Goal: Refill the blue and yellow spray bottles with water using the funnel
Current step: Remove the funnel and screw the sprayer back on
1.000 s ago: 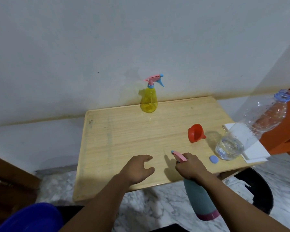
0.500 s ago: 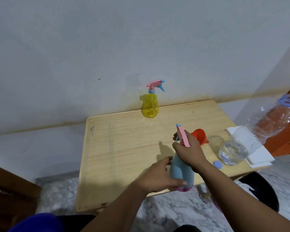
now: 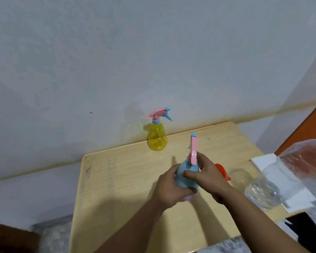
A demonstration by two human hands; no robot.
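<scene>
The blue spray bottle with its pink trigger head stands over the middle of the wooden table. My left hand grips its body from the left. My right hand holds it at the neck, just below the pink head. The yellow spray bottle with a pink and blue head stands upright at the table's back edge by the wall. The red funnel lies on the table, mostly hidden behind my right hand. A large clear water bottle, partly filled, leans at the right.
White paper lies under the water bottle at the table's right edge. A grey wall rises right behind the table. An orange surface shows at far right, a dark object below the table's right corner, marble floor around.
My right hand brought the blue spray bottle up from below the table's front edge onto the table. My left hand came over and took hold of its body. The view tilted upward.
</scene>
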